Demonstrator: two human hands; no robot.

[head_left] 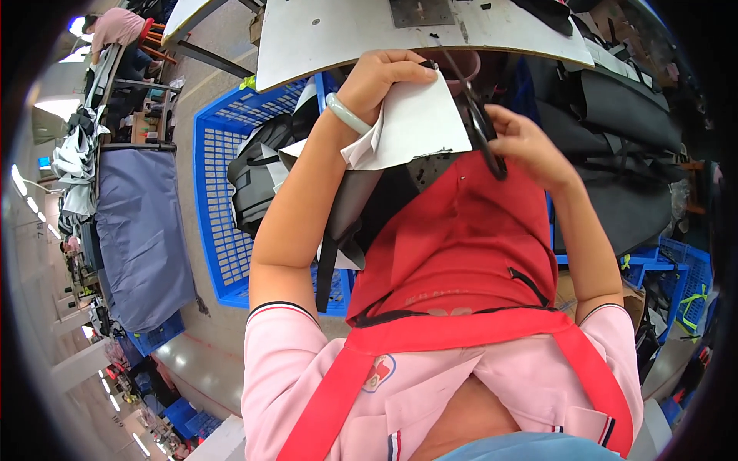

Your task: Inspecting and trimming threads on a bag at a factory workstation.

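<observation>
Near the counter (338,38) edge, over my red apron, my left hand (380,77) pinches a white fabric piece (419,123) in its fingers; my right hand (526,146) curls its fingers around black scissors (480,127) just right of it.

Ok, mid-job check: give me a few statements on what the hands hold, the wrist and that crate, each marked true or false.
1. The left hand pinches the white fabric sheet at its top edge. True.
2. The right hand is empty. False: it grips black-handled scissors.
3. A pale green bangle sits on the left wrist. True.
4. The blue plastic lattice crate lies to the person's right. False: it stands on the floor to the person's left, with dark bags in it.
5. The apron over the lap is blue. False: the red apron covers the lap, over a pink shirt.
</observation>
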